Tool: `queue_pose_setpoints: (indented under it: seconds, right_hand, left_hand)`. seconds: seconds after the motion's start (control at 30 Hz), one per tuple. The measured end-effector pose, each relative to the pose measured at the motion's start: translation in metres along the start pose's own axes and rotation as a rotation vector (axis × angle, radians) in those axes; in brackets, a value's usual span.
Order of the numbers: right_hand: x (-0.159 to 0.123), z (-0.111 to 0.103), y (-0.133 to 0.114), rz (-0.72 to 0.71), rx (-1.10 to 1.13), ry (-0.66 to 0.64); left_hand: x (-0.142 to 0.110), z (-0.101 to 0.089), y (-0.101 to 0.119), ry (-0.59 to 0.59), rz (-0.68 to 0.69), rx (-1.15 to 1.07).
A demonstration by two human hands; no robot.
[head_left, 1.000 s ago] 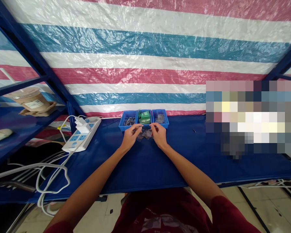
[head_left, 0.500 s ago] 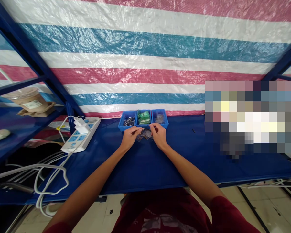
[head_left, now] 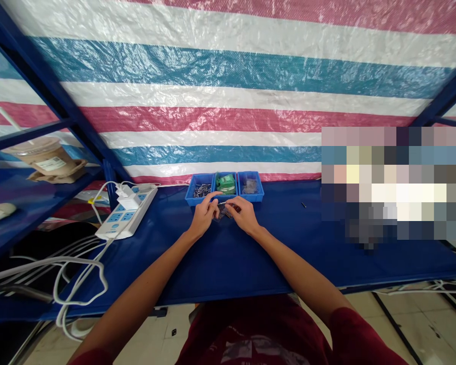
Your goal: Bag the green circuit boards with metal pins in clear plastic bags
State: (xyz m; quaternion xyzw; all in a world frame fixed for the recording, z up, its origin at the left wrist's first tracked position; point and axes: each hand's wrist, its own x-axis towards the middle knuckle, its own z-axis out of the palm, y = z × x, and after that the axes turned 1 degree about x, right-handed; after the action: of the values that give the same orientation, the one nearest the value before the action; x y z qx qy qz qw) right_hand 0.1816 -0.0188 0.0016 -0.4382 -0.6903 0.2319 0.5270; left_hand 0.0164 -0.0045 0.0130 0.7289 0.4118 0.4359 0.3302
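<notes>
My left hand [head_left: 204,217] and my right hand [head_left: 244,215] meet just in front of three joined blue bins [head_left: 225,196]. A small thin pale piece [head_left: 222,203] spans the gap between the fingertips. My right hand is closed in a pinch at its end. My left index finger stretches forward while the thumb and other fingers curl by the piece; what they grip is mostly hidden. Small clear plastic bags [head_left: 224,212] lie below the fingers. The bins hold small dark-and-silver metal pins [head_left: 202,190], green packets [head_left: 225,183] and clear bags [head_left: 250,186].
A white power strip [head_left: 128,213] with plugs and loose white cables [head_left: 70,276] lies to the left. A lidded cup [head_left: 47,157] and a white computer mouse [head_left: 0,213] sit on the left shelf. One dark pin [head_left: 303,205] lies right on the blue table [head_left: 289,238]. The far right is pixelated.
The hands have come closer together. My left index finger has straightened forward, and my right fingers have curled in and shifted left. The bins have not moved.
</notes>
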Motion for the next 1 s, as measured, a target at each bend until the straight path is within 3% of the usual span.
queue_pose_setpoints:
  seconds: [0.2, 0.33, 0.4, 0.53, 0.63, 0.87, 1.0]
  right_hand:
    - [-0.001, 0.001, 0.003, 0.005, 0.017, -0.021]
    - [0.001, -0.001, 0.003, 0.036, 0.109, -0.053]
    - [0.005, -0.004, 0.002, 0.150, 0.211, 0.037]
    - [0.014, -0.015, 0.002, 0.467, 0.368, 0.422]
    - [0.018, -0.023, 0.003, 0.567, 0.367, 0.447]
    - [0.015, -0.023, 0.011, 0.382, 0.051, 0.399]
    - [0.012, -0.017, 0.012, 0.252, -0.245, 0.223]
  left_hand:
    - [-0.002, -0.001, 0.005, -0.036, 0.016, 0.005]
    - [-0.001, -0.001, 0.004, 0.002, 0.005, 0.019]
    - [0.001, -0.002, 0.001, 0.042, 0.002, 0.043]
    - [0.008, -0.010, -0.009, 0.079, 0.064, 0.352]
    - [0.011, -0.017, -0.016, 0.017, 0.152, 0.597]
    - [0.012, -0.024, -0.021, -0.122, 0.209, 0.755]
    - [0.012, -0.022, -0.024, -0.182, 0.187, 0.792]
